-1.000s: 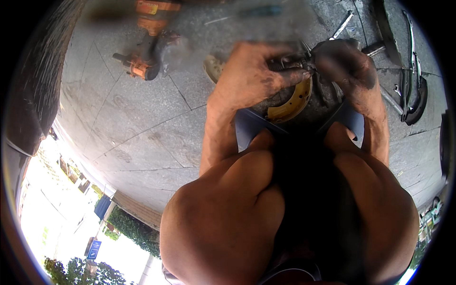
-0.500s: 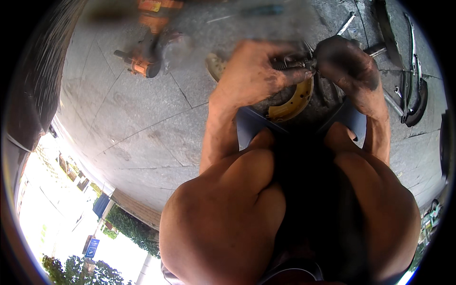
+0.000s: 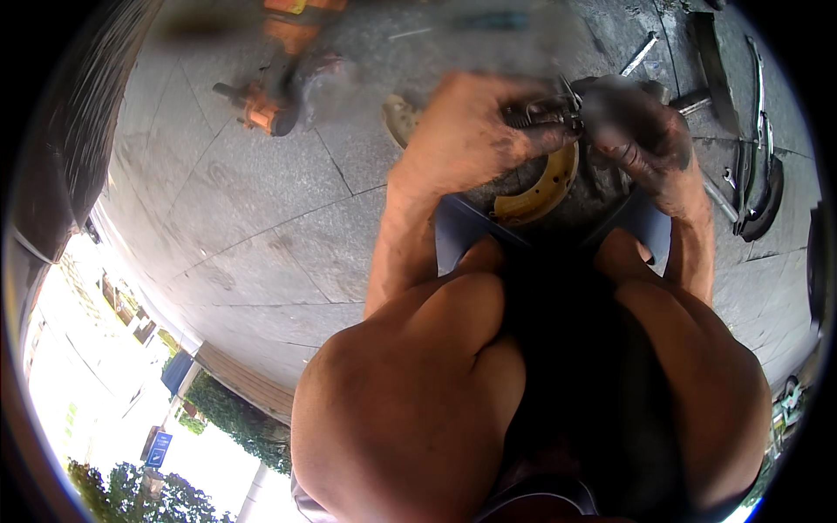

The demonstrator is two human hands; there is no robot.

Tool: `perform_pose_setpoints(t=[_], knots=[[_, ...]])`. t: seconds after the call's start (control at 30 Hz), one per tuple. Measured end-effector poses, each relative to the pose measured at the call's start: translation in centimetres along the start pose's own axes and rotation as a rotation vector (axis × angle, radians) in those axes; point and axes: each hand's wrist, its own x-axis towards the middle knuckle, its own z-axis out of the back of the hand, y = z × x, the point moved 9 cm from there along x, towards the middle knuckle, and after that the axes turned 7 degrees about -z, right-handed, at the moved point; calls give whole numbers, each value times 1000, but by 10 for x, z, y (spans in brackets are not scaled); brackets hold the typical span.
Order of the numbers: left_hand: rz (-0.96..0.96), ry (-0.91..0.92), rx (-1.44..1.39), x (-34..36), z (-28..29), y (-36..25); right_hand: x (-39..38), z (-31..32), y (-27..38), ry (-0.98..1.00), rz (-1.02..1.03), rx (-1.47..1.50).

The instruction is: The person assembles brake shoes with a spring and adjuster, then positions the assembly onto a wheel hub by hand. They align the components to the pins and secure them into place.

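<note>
My left hand [image 3: 475,131] is closed round a small dark coiled metal part [image 3: 540,113], possibly a spring, with thumb and fingertips near its right end. My right hand [image 3: 645,144], blackened with grease and partly blurred, is closed at the same part, against the left fingertips; what lies inside its fingers is partly hidden. Beneath my hands lies a curved yellow brake shoe [image 3: 545,196]. A pale curved shoe [image 3: 399,118] shows left of my left hand. My knees and grey-blue footwear [image 3: 462,231] frame the work from below.
An orange power tool [image 3: 270,113] lies at upper left, partly blurred. At right are wrenches [image 3: 636,54], a metal bar [image 3: 719,196], a dark strip [image 3: 711,70] and a curved black piece [image 3: 763,209]. A dark panel [image 3: 61,157] borders the left; street and trees show at lower left.
My hands and the held part have moved very slightly rightward. The fingers of my right hand have shifted, with the thumb lower and more in view. The floor items appear slightly shifted with the camera.
</note>
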Motion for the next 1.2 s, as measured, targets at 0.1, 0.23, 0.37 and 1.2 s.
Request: perform_pose_setpoints(t=[0.1,0.23,0.37,1.2], knots=[[21,-4,-6,-2,0,2,6,-3,-27,117,-189,-1],[41,-44,-56,-13,6,28,15,-21,-10,105,195,-101],[30,-27,21,-24,-2,46,14,-36,-10,89,-117,-326],[259,-298,-899,-127,26,126,66,-126,-34,537,-326,-259]])
